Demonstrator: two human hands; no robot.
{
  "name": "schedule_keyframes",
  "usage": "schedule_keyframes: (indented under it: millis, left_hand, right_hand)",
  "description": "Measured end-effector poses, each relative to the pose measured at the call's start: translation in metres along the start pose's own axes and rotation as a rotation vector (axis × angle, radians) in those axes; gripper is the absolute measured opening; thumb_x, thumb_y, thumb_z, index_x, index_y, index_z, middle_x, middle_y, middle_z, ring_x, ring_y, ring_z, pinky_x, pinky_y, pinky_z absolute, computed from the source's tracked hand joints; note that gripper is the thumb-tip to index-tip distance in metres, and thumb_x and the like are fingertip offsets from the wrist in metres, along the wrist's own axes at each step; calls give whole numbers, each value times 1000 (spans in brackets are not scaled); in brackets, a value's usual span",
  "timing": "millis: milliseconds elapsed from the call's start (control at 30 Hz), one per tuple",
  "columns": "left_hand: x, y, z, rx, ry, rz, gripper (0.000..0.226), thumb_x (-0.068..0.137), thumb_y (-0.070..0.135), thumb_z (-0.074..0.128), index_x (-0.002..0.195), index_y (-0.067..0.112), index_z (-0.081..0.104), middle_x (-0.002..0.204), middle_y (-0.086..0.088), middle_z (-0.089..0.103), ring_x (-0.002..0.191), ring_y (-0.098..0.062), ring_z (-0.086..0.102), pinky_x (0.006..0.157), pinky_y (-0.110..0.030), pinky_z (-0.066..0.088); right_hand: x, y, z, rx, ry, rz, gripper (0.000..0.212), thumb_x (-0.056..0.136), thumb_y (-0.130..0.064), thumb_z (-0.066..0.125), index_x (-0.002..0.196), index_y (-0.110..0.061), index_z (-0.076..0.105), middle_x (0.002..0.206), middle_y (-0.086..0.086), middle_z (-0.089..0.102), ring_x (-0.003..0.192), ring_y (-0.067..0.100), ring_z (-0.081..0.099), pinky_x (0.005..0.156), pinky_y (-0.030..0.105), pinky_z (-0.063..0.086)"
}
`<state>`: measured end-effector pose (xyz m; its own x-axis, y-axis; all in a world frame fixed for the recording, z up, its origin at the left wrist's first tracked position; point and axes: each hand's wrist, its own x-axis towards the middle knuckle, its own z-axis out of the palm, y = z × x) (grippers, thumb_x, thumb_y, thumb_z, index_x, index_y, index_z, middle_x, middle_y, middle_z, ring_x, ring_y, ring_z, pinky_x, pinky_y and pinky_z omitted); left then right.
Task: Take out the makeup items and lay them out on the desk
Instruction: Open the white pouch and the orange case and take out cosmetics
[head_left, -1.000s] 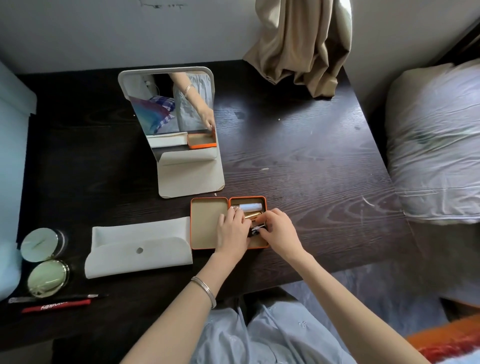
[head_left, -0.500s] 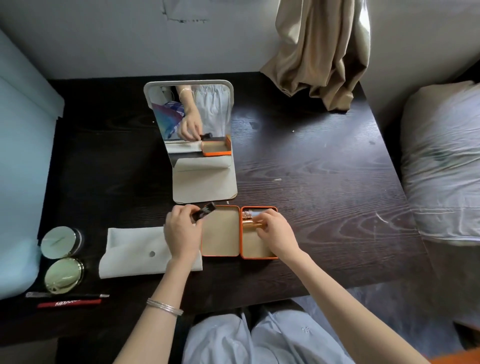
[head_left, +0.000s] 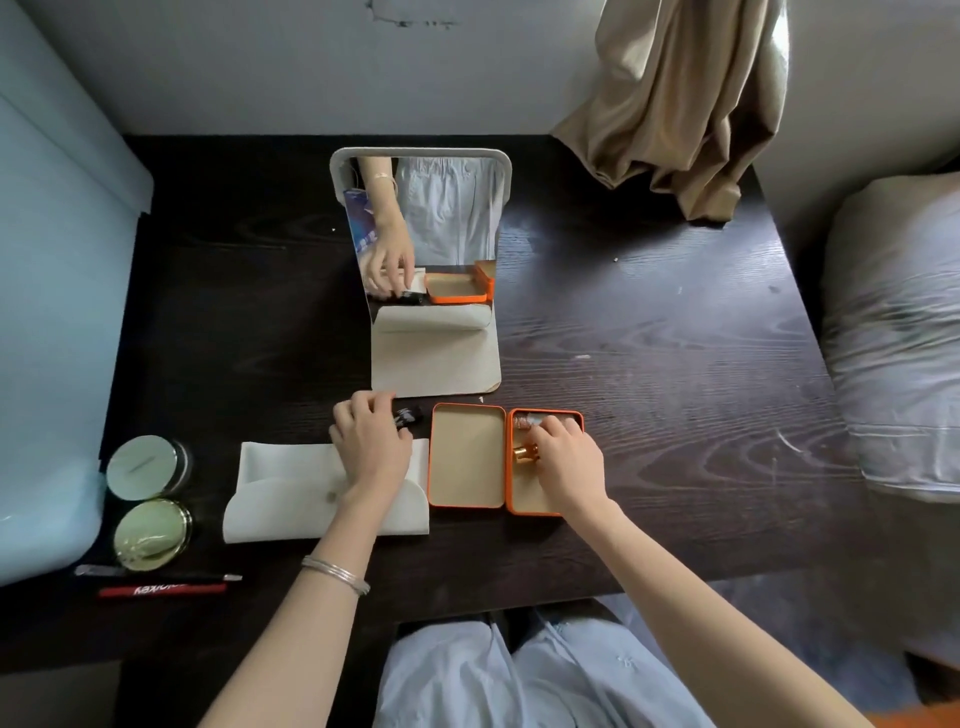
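The counter (head_left: 649, 374) is dark wood with a visible grain, matt and lightly scuffed. The orange tin (head_left: 506, 460) looks like painted metal, its inner faces a dull beige. Under the right hand's fingers (head_left: 558, 434) sits a gold tube (head_left: 524, 453), shiny and metallic. Just past the left hand's fingers (head_left: 363, 410) lies a small black item (head_left: 408, 418), glossy. Below those fingers the white pouch (head_left: 291, 493) looks soft and matt, like cloth or faux leather. The bracelet (head_left: 337, 574) is polished metal.
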<state>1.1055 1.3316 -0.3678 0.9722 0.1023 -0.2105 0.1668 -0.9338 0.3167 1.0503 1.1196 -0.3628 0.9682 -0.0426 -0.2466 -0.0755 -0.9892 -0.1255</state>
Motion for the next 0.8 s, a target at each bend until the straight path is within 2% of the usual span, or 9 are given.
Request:
schedule_keyframes:
  millis: [100, 200, 333, 367, 467, 567, 667, 733, 800]
  left_hand:
    - [-10, 16, -2, -216, 33, 272, 33, 73, 11, 72, 105, 17, 68, 102, -4, 62, 100, -29, 49, 87, -38, 42]
    - [-25, 41, -2, -451, -168, 435, 34, 74, 19, 75, 106, 18, 66, 99, 3, 63, 93, -17, 52, 84, -23, 37]
    - [-33, 62, -3, -812, -386, 248, 31, 78, 16, 74, 106, 11, 61, 97, 5, 64, 91, -6, 59, 83, -13, 43]
    - [-32, 61, -3, -858, -390, 200, 27, 79, 14, 73, 103, 9, 62, 95, 3, 65, 90, -7, 61, 85, -15, 46]
    - [-23, 50, -6, -959, -409, 40, 12, 85, 12, 66, 95, 12, 59, 92, -4, 66, 90, -20, 65, 86, -36, 53]
    - [-12, 28, -12, -1157, -355, -166, 8, 93, 8, 53, 93, 14, 48, 98, -8, 61, 95, -24, 61, 82, -32, 54]
    - [2, -7, -22, -864, -134, -148, 9, 95, 24, 51, 97, 15, 49, 94, -5, 63, 89, -22, 62, 78, -35, 52]
    - [11, -28, -27, -613, 0, -157, 20, 94, 32, 51, 102, 13, 50, 91, -1, 60, 84, -18, 58, 69, -31, 45]
    - [20, -44, -29, -410, 67, -206, 26, 93, 35, 51, 108, 13, 52, 96, -4, 57, 88, -22, 55, 67, -33, 43]
  right_hand:
    - [-1, -1, -2, 135, 52, 32, 23, 64, -3, 70, 86, -12, 69, 85, 4, 65, 85, 28, 61, 60, 34, 47]
    - [-4, -5, -17, 305, 158, 74, 23, 69, -10, 72, 91, -16, 69, 89, 0, 66, 89, 24, 59, 65, 31, 47]
    - [-2, -18, -33, 490, 179, 14, 22, 76, -12, 71, 97, -14, 69, 94, 0, 65, 91, 19, 56, 73, 26, 42]
    - [0, -21, -36, 537, 180, 0, 22, 77, -10, 70, 98, -13, 68, 95, 0, 66, 91, 18, 56, 74, 24, 42]
    - [5, -29, -40, 633, 136, -87, 23, 79, -12, 71, 102, -11, 67, 98, 1, 65, 90, 16, 58, 77, 28, 49]
    - [10, -28, -39, 568, 119, -11, 25, 85, -16, 65, 110, -14, 64, 107, -1, 63, 95, 15, 60, 80, 30, 50]
    - [14, -15, -34, 368, 33, 177, 27, 89, -15, 55, 115, -19, 62, 118, -5, 61, 107, 17, 57, 82, 32, 45]
    - [16, -8, -31, 249, -46, 212, 29, 89, -14, 53, 116, -21, 61, 121, -6, 59, 110, 18, 56, 82, 31, 44]
    - [19, -6, -29, 171, -70, 214, 31, 88, -13, 52, 117, -23, 61, 121, -7, 59, 109, 19, 57, 80, 30, 45]
